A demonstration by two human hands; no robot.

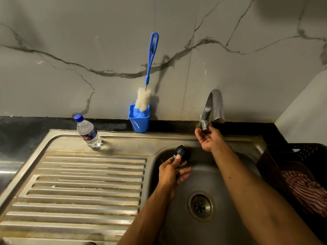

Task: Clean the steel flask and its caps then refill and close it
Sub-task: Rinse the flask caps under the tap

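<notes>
**Black cap held over the sink bowl, other hand up at the tap**

Nearest, at 6 o'clock, two bare forearms reach in over the steel sink [155,174]. The drain [201,206] sits in the bowl floor between them, at about 5 o'clock. The ribbed draining board [79,188] fills the 8 o'clock side.

Left hand [172,174], just past centre: thumb and fingers pinch a small dark piece, steel and black, with a black cap [182,152] at its far end. Cannot tell whether this is one piece or two caps held together. It hangs over the bowl near the far-left wall, touching only the hand. Fingers look wet.

Right hand [208,138], at 1 o'clock: palm turned up, fingers loosely curved, thumb and fingertips up at the spout of the curved tap [214,106]. Cannot tell whether it is grasping the spout or a small dark object there; the spot is too dark to read.

Flask body not visible in this view.

At 3 o'clock, a dark perforated basket [300,152] with red-and-white striped cloth [304,188] inside.

Further back, at 10 o'clock, a clear plastic water bottle [88,132] with a blue lid stands upright on the sink's rear rim. At 12 o'clock, a blue cup [139,122] on the black ledge holds a blue-handled bottle brush [146,82], bristles down, handle leaning on the marbled wall [70,41].
</notes>
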